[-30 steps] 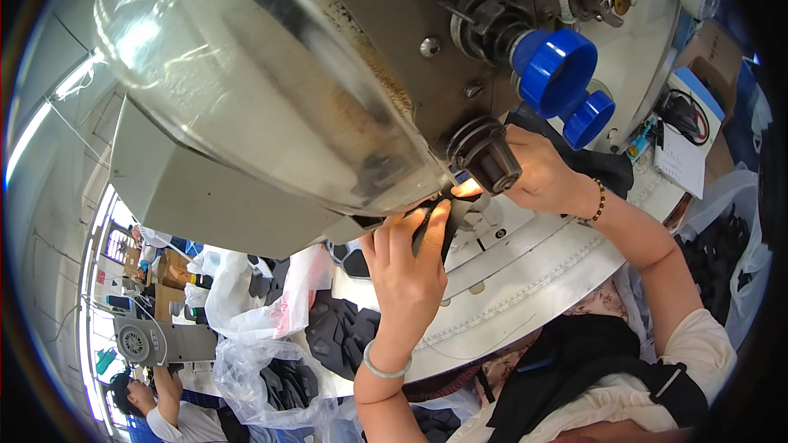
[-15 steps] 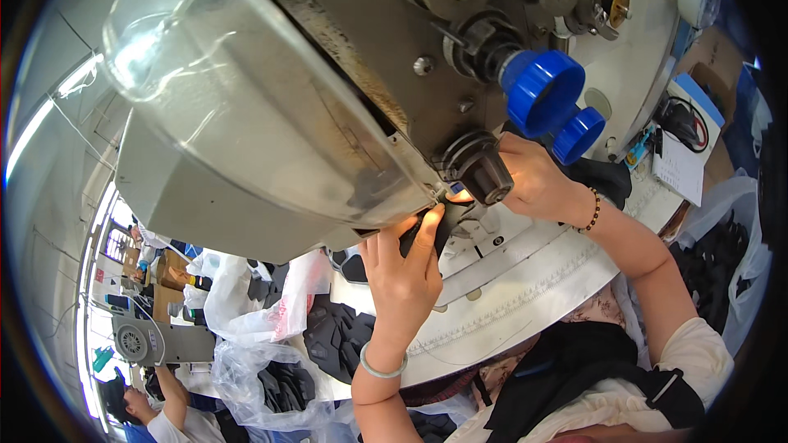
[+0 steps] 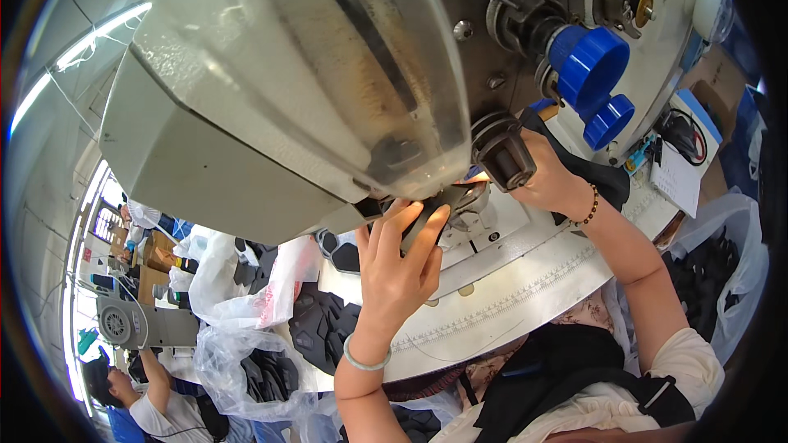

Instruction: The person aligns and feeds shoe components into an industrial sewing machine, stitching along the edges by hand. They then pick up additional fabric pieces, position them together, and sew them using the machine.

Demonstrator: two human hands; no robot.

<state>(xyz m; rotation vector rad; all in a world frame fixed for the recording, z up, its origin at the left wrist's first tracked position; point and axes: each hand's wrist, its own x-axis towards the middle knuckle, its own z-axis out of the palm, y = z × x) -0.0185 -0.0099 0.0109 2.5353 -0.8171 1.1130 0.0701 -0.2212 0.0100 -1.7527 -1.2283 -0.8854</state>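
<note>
A sewing machine (image 3: 246, 156) with a clear curved guard (image 3: 394, 57) fills the upper view. Below the guard, my left hand (image 3: 390, 258) has its fingertips closed on a small dark flat piece (image 3: 420, 221) beside the lit needle area. The fingers straddle this piece, and its far end is hidden under the machine head. My right hand (image 3: 548, 174) is curled behind a dark ribbed knob (image 3: 502, 152); its fingertips and whatever they grip are hidden. Black material (image 3: 603, 183) lies behind that hand and wrist.
A white work surface (image 3: 484, 324) with a printed ruler curves in front of me. Blue caps (image 3: 593, 70) jut from the machine. Plastic bags of dark pieces (image 3: 320, 324) stand at left, another bag (image 3: 739, 254) at right. A person (image 3: 152, 402) sits at the lower left.
The machine has shifted right in view, with its guard now covering more of the upper middle. My left fingers are spread a little wider over the dark piece; my right hand remains behind the knob.
</note>
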